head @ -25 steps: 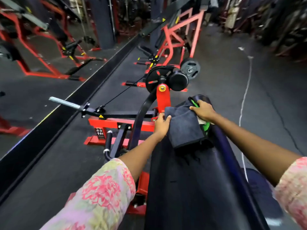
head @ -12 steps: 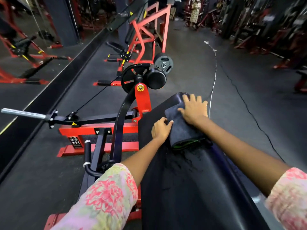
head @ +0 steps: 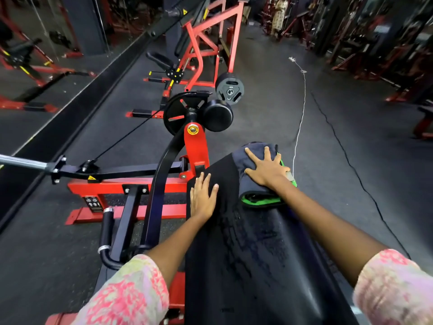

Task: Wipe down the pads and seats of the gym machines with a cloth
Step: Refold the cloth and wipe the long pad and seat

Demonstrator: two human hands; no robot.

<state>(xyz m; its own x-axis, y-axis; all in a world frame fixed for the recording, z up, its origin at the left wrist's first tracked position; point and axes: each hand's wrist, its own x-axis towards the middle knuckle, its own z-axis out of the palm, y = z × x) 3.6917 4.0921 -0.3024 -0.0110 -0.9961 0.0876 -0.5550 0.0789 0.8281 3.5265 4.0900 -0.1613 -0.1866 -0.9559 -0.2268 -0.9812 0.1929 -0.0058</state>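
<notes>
Long black vinyl machine pad [head: 253,266] running from the bottom centre of the frame up toward the middle, streaked with damp marks along its centre. Folded dark grey cloth with green edging [head: 254,174] lying at the pad's far end, centre right of the frame, draped over the right edge. Right hand [head: 267,171] pressed flat on top of the cloth, fingers [head: 251,154] straight and spread wide, gripping nothing. Left hand [head: 202,195] resting flat on the bare pad just left of the cloth, apart from it, fingers straight and close together, thumb angled toward the cloth. Pink floral sleeves [head: 126,294] at the bottom left and bottom right corners. Red and black steel machine frame [head: 154,186] left of the pad, with a grey metal bar [head: 22,163] reaching to the left edge. Black round roller pad [head: 218,115] above the cloth, black weight plate [head: 229,88] just beyond it. Thin white cord [head: 301,118] trailing over the dark rubber floor [head: 363,141] at upper right. Mirror wall [head: 35,73] at upper left.
</notes>
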